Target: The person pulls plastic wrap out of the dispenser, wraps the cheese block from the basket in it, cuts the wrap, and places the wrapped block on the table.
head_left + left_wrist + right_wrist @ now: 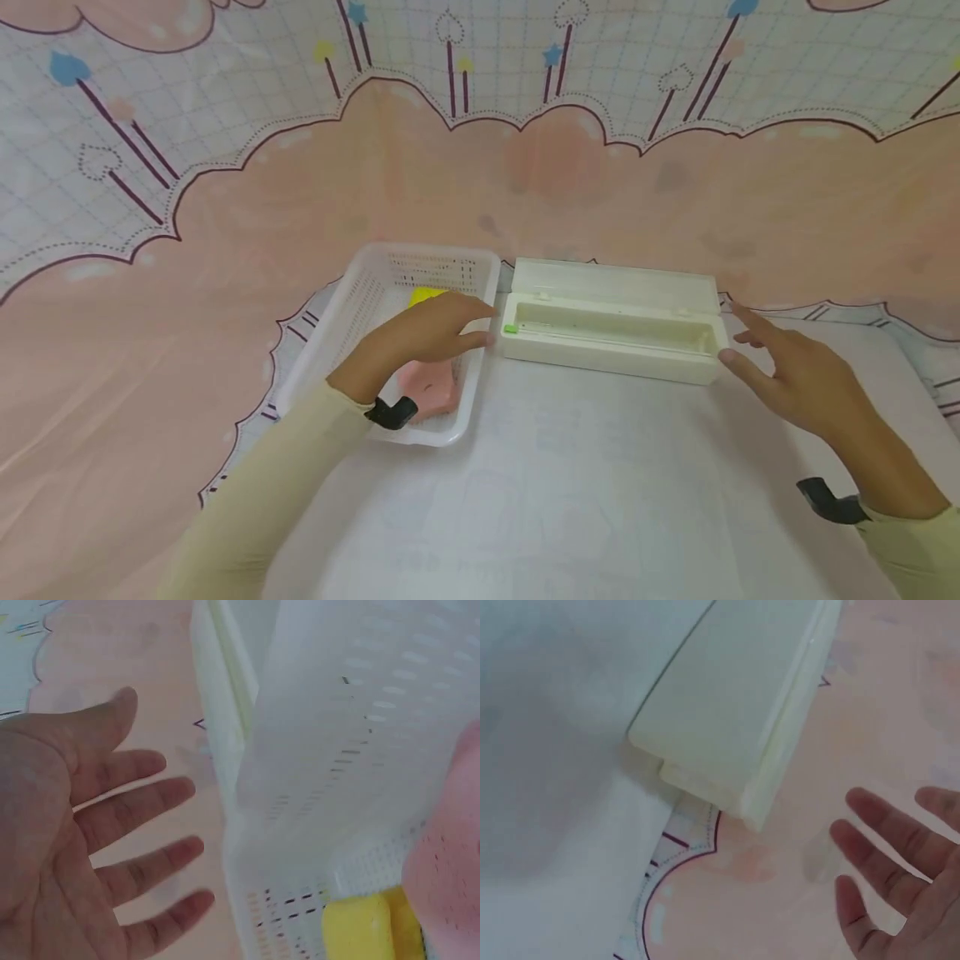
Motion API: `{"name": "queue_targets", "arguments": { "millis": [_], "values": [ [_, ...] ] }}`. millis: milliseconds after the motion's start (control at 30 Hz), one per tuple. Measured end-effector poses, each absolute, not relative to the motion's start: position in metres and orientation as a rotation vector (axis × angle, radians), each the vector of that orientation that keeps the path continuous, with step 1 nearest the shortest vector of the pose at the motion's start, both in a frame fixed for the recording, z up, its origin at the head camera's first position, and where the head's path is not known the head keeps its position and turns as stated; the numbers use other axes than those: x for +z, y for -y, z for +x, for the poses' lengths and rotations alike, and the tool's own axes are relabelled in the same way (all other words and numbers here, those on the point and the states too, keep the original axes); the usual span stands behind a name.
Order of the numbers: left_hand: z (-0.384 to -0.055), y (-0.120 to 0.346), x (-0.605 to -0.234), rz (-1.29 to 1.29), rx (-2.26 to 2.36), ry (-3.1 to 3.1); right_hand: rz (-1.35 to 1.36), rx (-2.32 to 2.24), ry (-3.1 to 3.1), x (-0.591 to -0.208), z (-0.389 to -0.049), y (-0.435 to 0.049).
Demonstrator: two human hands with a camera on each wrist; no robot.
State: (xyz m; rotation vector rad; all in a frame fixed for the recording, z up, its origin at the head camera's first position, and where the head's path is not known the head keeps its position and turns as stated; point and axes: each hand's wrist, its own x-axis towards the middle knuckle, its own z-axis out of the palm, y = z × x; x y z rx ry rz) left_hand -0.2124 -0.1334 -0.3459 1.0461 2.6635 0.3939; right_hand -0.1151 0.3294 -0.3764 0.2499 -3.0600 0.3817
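Note:
A long white box (607, 364) lies on the white surface with its lid (615, 283) tipped back. Its trough shows no contents, and a small green piece (511, 328) sits at its left end. My left hand (423, 329) reaches across the white basket (467, 404), fingertips close to the box's left end. In the left wrist view its fingers are spread and hold nothing. At the box's right end hovers my right hand (810, 379), thumb and fingers apart. The right wrist view shows those fingers extended beside the box (705, 712), with a gap between.
Inside the basket lie a yellow object (360, 930) and a pink object (429, 392), both partly covered by the left arm in the head view. A patterned pink and white cloth (525, 183) spreads behind, with a white sheet (562, 483) in front.

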Motion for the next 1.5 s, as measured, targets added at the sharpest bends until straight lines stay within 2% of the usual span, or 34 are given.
{"name": "queue_targets", "arguments": {
  "millis": [267, 567, 1100, 1500],
  "values": [
    [-0.255, 0.093, -0.358, 1.081, 0.512, -2.519, 0.460, 0.625, 2.952, -0.390, -0.157, -0.324],
    [-0.277, 0.057, -0.371, 0.961, 0.383, -2.460, 0.291, 0.880, 3.223, -0.403, -0.186, -0.323],
    [-0.293, 0.058, -0.381, 0.715, 0.436, -2.358, 0.258, 1.133, 3.216, -0.414, -0.193, -0.327],
    [-0.297, 0.055, -0.388, 0.737, 0.410, -2.383, 0.210, 1.084, 3.207, -0.422, -0.201, -0.330]
  ]
}}
